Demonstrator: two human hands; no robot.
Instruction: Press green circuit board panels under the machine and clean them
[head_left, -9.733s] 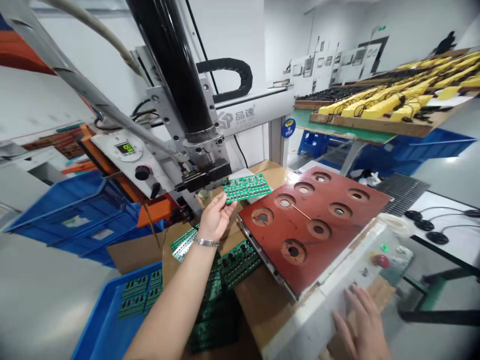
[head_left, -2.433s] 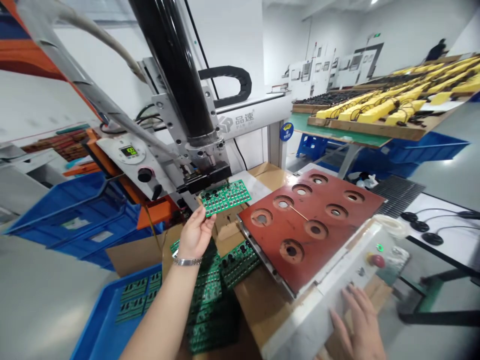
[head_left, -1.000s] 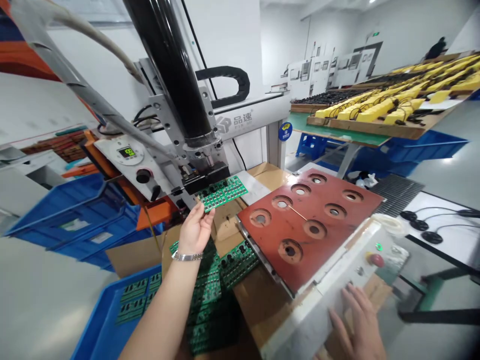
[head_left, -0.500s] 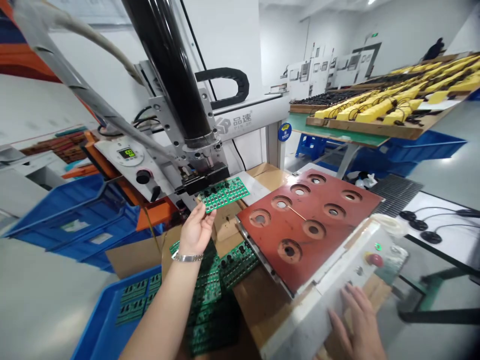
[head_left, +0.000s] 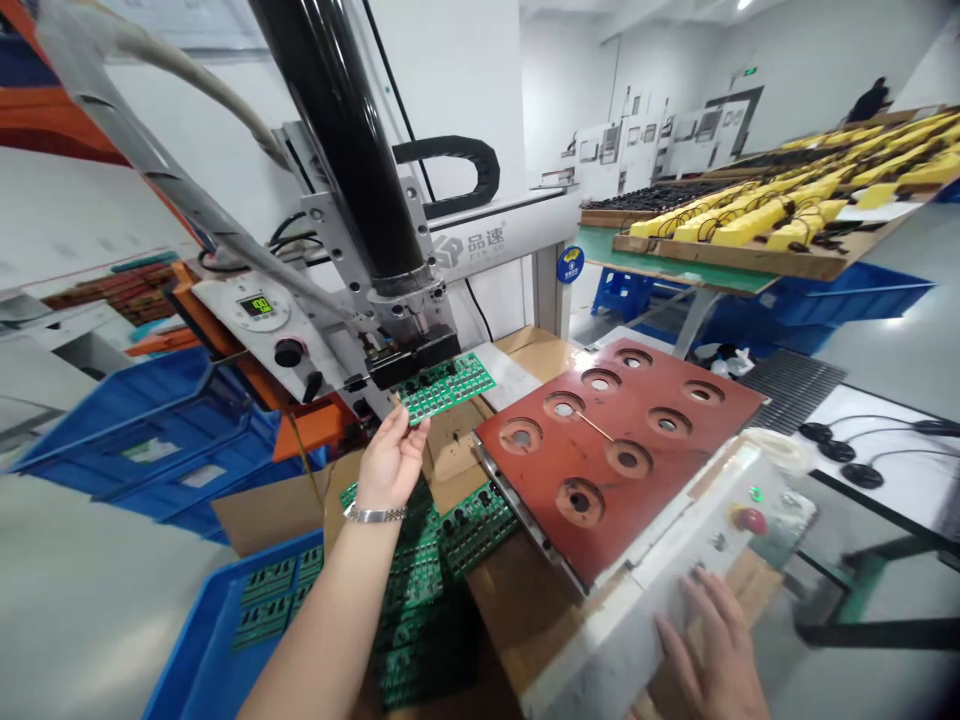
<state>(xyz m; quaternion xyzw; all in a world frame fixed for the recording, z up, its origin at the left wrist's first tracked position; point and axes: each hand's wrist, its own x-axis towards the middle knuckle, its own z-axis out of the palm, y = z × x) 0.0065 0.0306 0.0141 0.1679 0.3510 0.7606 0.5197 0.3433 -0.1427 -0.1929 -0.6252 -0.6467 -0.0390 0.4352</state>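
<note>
Pinched at its near left corner, a green circuit board [head_left: 453, 387] is in my left hand [head_left: 391, 455], just under the black head [head_left: 415, 357] of the machine. My right hand [head_left: 716, 645] rests with its fingers apart on the grey control panel [head_left: 600, 650], close to the small switches and the red button [head_left: 748, 519]. Between the hands lies a red-brown plate [head_left: 555, 480] with several round recesses. A thin rod [head_left: 596, 427] lies across it. Below my left hand more green circuit boards [head_left: 480, 530] are piled, partly hidden by my forearm.
A blue bin [head_left: 191, 640] with circuit boards stands at lower left, and stacked blue crates [head_left: 120, 430] are behind it. The machine's control box [head_left: 262, 325] is left of the head. Yellow parts [head_left: 780, 200] fill trays at back right; a person [head_left: 870, 100] is far off.
The circuit board and my left hand have shifted very slightly to the left. My right hand stays on the control panel.
</note>
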